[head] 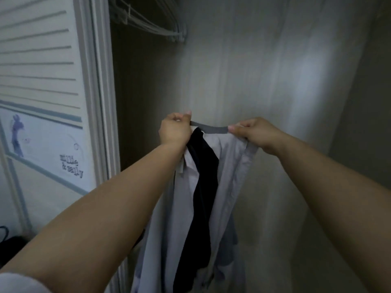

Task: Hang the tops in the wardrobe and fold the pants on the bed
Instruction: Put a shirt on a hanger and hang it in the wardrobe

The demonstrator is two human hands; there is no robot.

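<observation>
I stand at the open wardrobe (pixel 243 60) with both arms stretched out in front of me. My left hand (pixel 174 129) is a closed grip, fingers curled round one end of a grey collar band (pixel 209 127), and a bunch of cloth is gathered under that same fist. My right hand (pixel 257 134) pinches the other end of the band between thumb and fingers, with the zip edge (pixel 245 150) of the garment caught in the grip below. The band runs taut and slightly sagging between my two hands.

From it hangs the pale grey top (pixel 230 187), falling straight down between my forearms and out of view at the bottom edge. A dark navy garment (pixel 203 197) lies draped over the front of the pale one, trailing from just under my left hand down the middle; I cannot tell whether it is a separate piece or a lining.

High up to the left inside the wardrobe a row of white hangers (pixel 160 28) hangs close together, well above my hands. The wardrobe's back wall is pale and bare-looking. To my left is the louvred door (pixel 38 60), slats above and a panel with a small purple figure (pixel 18 134) and some printed lettering (pixel 72 168) below. A dark object (pixel 8 242) sits low at the left edge, too dim to identify
</observation>
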